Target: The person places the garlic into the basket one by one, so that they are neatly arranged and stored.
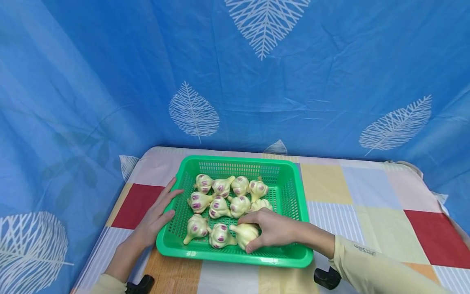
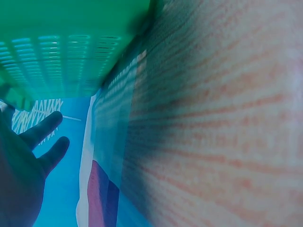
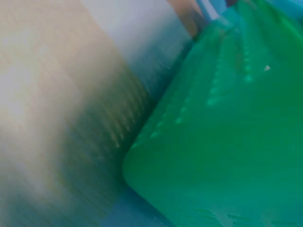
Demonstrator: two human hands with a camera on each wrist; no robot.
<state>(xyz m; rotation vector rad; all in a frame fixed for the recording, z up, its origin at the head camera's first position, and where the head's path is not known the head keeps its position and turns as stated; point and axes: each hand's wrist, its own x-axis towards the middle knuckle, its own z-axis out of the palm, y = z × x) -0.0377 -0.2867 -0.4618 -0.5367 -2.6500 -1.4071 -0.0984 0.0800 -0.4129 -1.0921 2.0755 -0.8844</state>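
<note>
A green plastic basket (image 1: 235, 257) with slotted walls holds several garlic bulbs (image 1: 218, 206), pale with purple streaks, in rough rows. My right hand (image 1: 273, 229) reaches over the basket's right side and grips a garlic bulb (image 1: 244, 235) at the front, thumb on its near side. Beside it lies another garlic bulb (image 1: 220, 236). At the basket's left rim is my left hand (image 1: 153, 222), fingers spread and straight, holding nothing. In the left wrist view the left hand (image 2: 21, 175) shows beside the basket wall (image 2: 61, 61). The right wrist view shows only the basket's outside (image 3: 227, 142), not the hand.
A patchwork-patterned cloth (image 1: 338, 183) covers the table under the basket. Blue curtains (image 1: 293, 102) with white leaf prints hang behind and to the left. Dark wrist straps (image 1: 327, 278) show at both wrists.
</note>
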